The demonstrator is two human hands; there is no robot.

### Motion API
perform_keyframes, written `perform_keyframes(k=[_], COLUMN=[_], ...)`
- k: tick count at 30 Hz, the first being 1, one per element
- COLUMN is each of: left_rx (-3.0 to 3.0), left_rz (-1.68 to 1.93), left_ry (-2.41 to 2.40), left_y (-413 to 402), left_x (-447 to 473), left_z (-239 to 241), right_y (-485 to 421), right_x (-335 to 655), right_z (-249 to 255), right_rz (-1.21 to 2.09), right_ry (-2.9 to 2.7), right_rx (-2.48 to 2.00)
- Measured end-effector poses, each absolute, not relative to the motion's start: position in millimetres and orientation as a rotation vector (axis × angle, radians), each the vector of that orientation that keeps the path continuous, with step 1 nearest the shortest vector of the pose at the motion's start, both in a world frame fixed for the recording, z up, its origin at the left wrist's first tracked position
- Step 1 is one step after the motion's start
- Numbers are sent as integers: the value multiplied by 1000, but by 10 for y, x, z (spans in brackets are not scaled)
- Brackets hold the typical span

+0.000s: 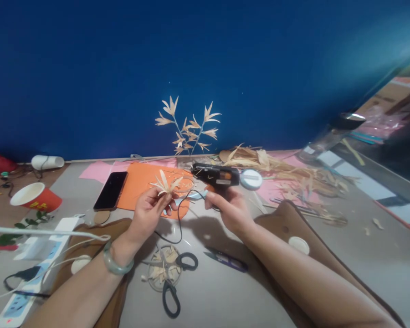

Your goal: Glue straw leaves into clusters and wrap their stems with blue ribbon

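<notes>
My left hand (152, 207) pinches a small cluster of pale dried leaves (166, 183) above the orange paper sheet (146, 182). My right hand (227, 207) grips a black glue gun (216, 175), its nozzle pointing left toward the leaf cluster, a short gap between them. The gun's black cord (178, 218) loops down between my hands. A pale green bangle (116, 263) sits on my left wrist.
Black-handled scissors (172, 282) and a round dish of leaf bits (164, 269) lie near me, small purple snips (227, 259) beside them. A phone (111, 190), a red paper cup (36, 197), a power strip (30, 278), a leafy twig (189, 127) against the blue wall, dried husks (294, 171).
</notes>
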State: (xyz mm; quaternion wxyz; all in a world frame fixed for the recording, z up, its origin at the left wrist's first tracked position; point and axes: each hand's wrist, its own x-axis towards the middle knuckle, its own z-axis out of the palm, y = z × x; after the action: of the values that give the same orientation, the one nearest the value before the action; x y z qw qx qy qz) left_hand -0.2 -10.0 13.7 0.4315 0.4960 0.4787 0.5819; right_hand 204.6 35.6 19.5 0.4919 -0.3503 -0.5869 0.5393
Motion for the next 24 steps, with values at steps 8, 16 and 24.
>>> perform_keyframes(k=[8,16,24], left_rx=[1230,1254,1224], left_rz=[1554,1551,1565], left_ry=[1214,1278,1333], left_y=[-86,-99,-111], left_x=[26,9,21], left_z=[197,136,150], right_y=[235,172,202], right_x=[2048,2017,1968], right_z=[269,264,239], right_rz=[1402,1010,748], right_ry=[-1562,-1812,-2021], right_rx=[-717,-834,-724])
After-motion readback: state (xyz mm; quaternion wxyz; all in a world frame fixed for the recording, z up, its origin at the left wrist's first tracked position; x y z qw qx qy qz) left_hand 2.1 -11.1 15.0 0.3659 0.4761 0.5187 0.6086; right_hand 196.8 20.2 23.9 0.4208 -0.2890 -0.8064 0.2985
